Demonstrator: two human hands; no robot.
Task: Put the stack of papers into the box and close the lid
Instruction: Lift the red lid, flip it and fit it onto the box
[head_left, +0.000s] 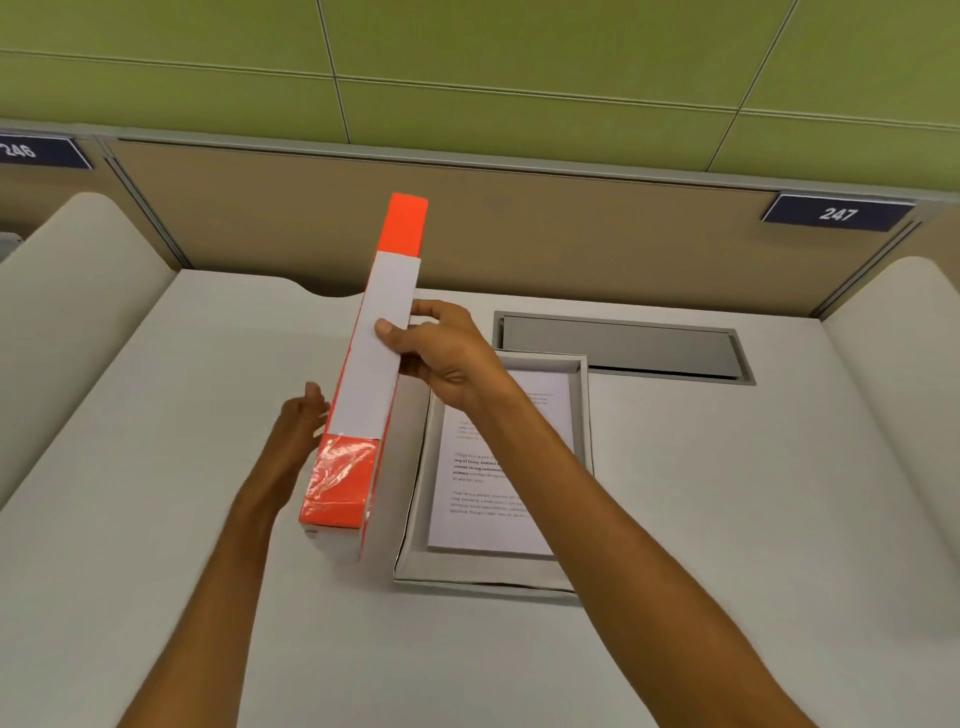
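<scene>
A pale desk (727, 519) in a numbered study carrel is carrying a box with its lid standing on edge.

Nearest, the left hand (296, 436) is bracing the lid (371, 374) from the left, fingers mostly hidden behind it, so its grip cannot be told. The right hand (447, 353) is pinching the lid's upper edge from the right. The papers (493, 478) are lying inside the open box (584, 415) at mid-frame, right of the lid, whose long axis is running from near to far; closing likely means tipping it rightward.

At frame centre the lid (374, 374) is showing bright orange ends around a white middle band. The box (584, 415) is showing grey walls, the papers (493, 483) white with black print. Green wall panels (519, 47) are filling the top.
</scene>
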